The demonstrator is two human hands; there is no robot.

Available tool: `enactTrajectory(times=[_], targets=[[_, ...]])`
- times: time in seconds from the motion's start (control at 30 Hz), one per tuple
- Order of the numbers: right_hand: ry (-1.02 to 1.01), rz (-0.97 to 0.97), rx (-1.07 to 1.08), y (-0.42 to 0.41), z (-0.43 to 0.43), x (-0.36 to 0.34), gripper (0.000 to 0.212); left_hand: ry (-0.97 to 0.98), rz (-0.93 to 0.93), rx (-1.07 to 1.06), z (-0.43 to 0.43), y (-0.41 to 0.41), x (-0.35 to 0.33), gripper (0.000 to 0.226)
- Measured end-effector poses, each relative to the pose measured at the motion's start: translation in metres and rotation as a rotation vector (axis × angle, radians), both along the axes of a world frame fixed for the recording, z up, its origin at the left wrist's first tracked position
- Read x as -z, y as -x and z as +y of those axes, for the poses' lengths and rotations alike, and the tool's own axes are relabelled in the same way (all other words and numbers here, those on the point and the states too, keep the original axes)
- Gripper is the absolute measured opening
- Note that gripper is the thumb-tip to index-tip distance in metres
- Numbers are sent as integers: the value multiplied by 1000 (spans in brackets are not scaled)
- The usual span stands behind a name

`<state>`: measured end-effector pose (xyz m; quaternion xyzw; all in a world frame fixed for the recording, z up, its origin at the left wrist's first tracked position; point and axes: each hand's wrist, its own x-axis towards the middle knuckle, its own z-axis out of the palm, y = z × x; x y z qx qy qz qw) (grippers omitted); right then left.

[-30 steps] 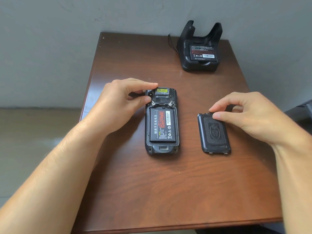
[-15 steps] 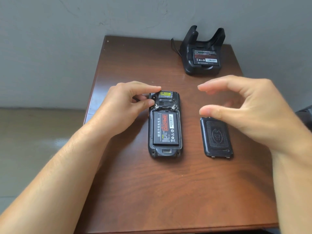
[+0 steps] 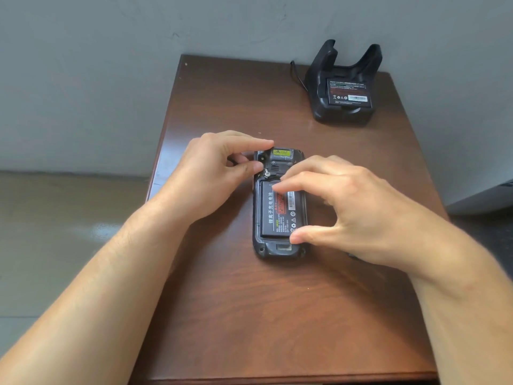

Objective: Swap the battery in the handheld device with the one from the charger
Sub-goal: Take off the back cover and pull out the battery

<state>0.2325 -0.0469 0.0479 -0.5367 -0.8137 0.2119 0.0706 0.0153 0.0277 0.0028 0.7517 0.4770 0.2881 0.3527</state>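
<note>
The black handheld device (image 3: 280,250) lies face down on the brown table (image 3: 277,315) with its back cover off. Its battery (image 3: 273,215), with a red and white label, sits in the compartment. My left hand (image 3: 211,176) pinches the device's top left corner. My right hand (image 3: 355,209) arches over the battery, index fingertip on its top end and thumb at its lower right corner, with the battery still seated. The black charger (image 3: 344,113) stands at the back right with a second battery (image 3: 348,91) in it.
The removed back cover is almost wholly hidden under my right hand; only a dark sliver (image 3: 353,256) shows. The charger's cable (image 3: 298,76) runs off the table's back edge. A grey wall is right behind the table, and floor lies to the left.
My right hand has left the back cover, moved left and come down over the battery in the device. My left hand has stayed at the device's top left corner.
</note>
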Motion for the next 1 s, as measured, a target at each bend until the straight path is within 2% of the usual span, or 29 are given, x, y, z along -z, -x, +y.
enactTrajectory(times=[0.13, 0.27, 0.37, 0.8, 1.0], targets=[[-1, 39, -31, -3, 1, 2, 61, -108, 150, 112, -6, 7, -8, 49], [-20, 48, -39, -9, 1, 3, 60, -31, 300, 297, -18, 19, -12, 102], [-39, 66, -42, -11, -1, 5, 60, 43, 326, 339, -28, 21, -11, 119], [-157, 230, -45, -16, -10, 18, 56, 38, 325, 362, -27, 21, -14, 114], [-144, 299, -29, -14, -15, 18, 62, -68, 354, 351, -29, 21, -18, 106]])
